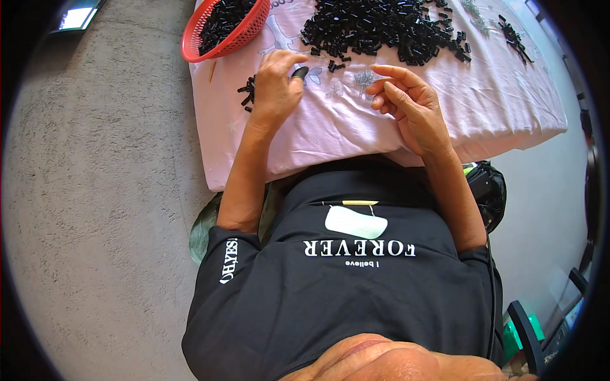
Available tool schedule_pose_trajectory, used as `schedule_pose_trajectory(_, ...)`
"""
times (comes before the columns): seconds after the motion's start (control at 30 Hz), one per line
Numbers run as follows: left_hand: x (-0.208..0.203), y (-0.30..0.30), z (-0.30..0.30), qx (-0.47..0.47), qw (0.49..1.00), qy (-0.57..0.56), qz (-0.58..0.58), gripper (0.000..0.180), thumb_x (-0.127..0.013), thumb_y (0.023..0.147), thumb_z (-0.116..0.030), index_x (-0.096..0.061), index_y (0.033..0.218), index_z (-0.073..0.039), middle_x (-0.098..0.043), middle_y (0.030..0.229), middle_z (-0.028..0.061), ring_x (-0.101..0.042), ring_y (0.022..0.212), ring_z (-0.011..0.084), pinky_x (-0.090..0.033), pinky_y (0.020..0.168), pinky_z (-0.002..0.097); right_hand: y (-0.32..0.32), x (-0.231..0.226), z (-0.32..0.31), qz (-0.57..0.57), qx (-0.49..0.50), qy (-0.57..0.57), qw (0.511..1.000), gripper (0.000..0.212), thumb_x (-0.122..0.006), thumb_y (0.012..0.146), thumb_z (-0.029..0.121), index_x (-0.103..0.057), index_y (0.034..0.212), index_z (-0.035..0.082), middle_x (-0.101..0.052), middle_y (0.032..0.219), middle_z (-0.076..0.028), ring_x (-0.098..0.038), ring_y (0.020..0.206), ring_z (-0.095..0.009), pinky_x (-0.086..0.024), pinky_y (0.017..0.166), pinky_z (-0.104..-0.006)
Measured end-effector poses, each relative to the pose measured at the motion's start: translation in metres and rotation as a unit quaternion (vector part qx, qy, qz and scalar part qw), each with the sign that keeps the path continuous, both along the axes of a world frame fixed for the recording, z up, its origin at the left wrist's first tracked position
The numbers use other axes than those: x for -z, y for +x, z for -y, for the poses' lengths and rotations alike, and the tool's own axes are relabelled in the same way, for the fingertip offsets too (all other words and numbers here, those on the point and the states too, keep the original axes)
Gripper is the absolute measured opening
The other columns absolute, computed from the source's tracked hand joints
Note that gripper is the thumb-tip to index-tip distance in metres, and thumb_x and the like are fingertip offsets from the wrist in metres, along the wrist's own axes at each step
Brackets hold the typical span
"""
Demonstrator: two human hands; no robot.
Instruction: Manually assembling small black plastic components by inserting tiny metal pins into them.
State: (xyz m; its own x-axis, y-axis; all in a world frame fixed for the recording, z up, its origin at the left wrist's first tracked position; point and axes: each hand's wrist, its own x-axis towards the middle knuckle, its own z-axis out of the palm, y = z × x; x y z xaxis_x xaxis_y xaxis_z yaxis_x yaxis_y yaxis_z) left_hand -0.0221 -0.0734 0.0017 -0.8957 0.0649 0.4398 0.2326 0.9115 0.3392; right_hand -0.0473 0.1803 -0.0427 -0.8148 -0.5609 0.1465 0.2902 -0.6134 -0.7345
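Note:
My left hand is over the near left part of the cloth-covered table, palm down. A black cover sits on its thumb. Index finger and thumb are apart, with nothing visible between them; the other fingers are partly hidden. Just left of this hand lies a small group of short black plastic pieces, partly covered by it. Across from it, my right hand is raised above the cloth with bent, loosely parted fingers and holds nothing I can see. Beyond both hands spreads a large heap of similar black pieces.
At the far left stands a red plastic basket filled with black pieces. A thin wooden stick lies beside it. Another small group of black pieces is at the far right. The pink patterned cloth hangs over the table edge.

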Motion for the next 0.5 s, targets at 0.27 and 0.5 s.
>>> schedule_pose_trajectory(0.27, 0.005, -0.021, -0.025, 0.068, 0.996, -0.036, 0.033, 0.037, -0.057, 0.068, 0.008, -0.070, 0.099, -0.007, -0.064, 0.092, 0.0113, -0.062, 0.089, 0.0281, -0.049, 0.081, 0.0359, 0.001, 0.000, 0.000, 0.010, 0.006, 0.002, 1.000, 0.028, -0.055, 0.098, 0.010, -0.057, 0.124, -0.001, -0.068, 0.100, -0.011, -0.064, 0.082, -0.010, -0.052, 0.074, -0.0217)
schedule_pose_trajectory(0.5, 0.006, -0.025, -0.017, 0.003, 0.997, -0.057, 0.052, 0.034, -0.057, 0.070, 0.007, -0.070, 0.100, -0.006, -0.065, 0.091, 0.0108, -0.063, 0.086, 0.0275, -0.050, 0.080, 0.0361, 0.000, 0.000, -0.001, 0.006, 0.007, -0.001, 1.000, 0.027, -0.055, 0.098, 0.010, -0.058, 0.123, 0.000, -0.068, 0.100, -0.011, -0.064, 0.082, -0.010, -0.052, 0.074, -0.0216)
